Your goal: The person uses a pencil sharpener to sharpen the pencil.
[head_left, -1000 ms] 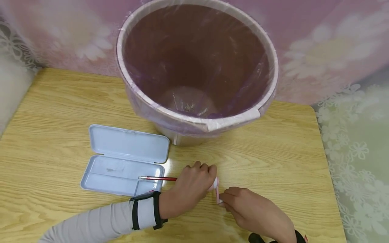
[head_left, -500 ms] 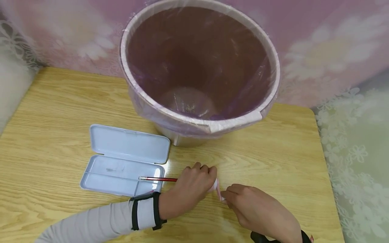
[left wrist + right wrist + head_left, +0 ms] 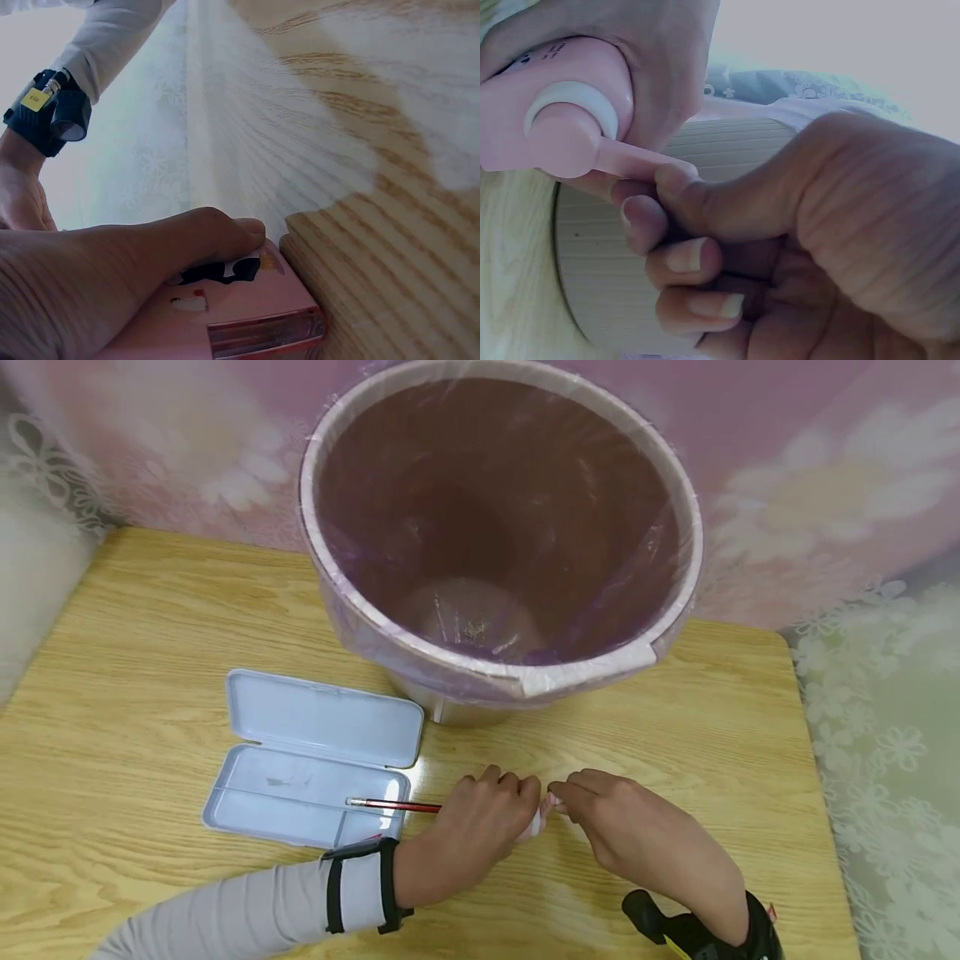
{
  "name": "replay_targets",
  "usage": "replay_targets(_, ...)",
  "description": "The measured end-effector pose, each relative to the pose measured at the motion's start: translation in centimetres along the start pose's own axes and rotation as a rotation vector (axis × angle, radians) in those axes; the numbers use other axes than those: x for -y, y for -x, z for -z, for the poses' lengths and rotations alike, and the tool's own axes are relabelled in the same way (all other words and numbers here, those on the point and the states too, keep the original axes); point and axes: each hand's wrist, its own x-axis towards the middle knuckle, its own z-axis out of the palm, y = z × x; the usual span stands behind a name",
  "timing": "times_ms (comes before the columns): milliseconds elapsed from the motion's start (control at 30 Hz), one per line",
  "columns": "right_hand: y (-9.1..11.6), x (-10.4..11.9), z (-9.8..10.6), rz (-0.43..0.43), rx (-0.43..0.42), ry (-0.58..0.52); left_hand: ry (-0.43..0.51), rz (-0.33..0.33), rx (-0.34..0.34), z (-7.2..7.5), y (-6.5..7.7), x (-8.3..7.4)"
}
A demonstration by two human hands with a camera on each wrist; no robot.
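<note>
A pink crank pencil sharpener (image 3: 502,124) stands on the table under my left hand (image 3: 480,831), which grips its body from above. My left thumb presses along its printed side in the left wrist view, above a clear window. My right hand (image 3: 648,831) pinches the end of the pink crank (image 3: 641,159) between thumb and fingers; the crank points toward it from the round hub. A red pencil (image 3: 405,806) sticks out to the left of my left hand, eraser end over the pencil case. Its other end is hidden behind that hand.
Left of my hands lies an open light blue pencil case (image 3: 322,722) with divided compartments. A large bin (image 3: 375,647) with a clear plastic liner stands just behind, its rim high above the wooden table (image 3: 150,635). A flowered pink wall covering (image 3: 810,485) is at the back.
My right hand has swung the crank from near the table's front side up and away from me. The left hand, the sharpener and the pencil stay in place.
</note>
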Motion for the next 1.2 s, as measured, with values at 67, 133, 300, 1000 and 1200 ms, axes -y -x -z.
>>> replay_targets(67,0.0,0.0,0.1,0.001,-0.004,-0.005,-0.005,-0.003,0.009,0.1,0.0,0.0)
replay_targets(133,-0.1,0.0,-0.1,0.014,-0.021,0.015,-0.007,-0.005,0.03,0.1,0.0,-0.1)
replay_targets(300,-0.6,0.0,-0.4,0.048,-0.053,0.122,0.015,-0.013,0.088,0.2,0.0,0.0)
replay_targets(1000,-1.0,-0.4,-0.2,0.066,-0.046,0.098,0.032,-0.042,0.035,-0.1,0.0,0.1)
replay_targets(1200,-2.3,-1.8,-1.9,0.052,-0.015,0.023,0.028,-0.062,0.053,0.0,0.0,0.0)
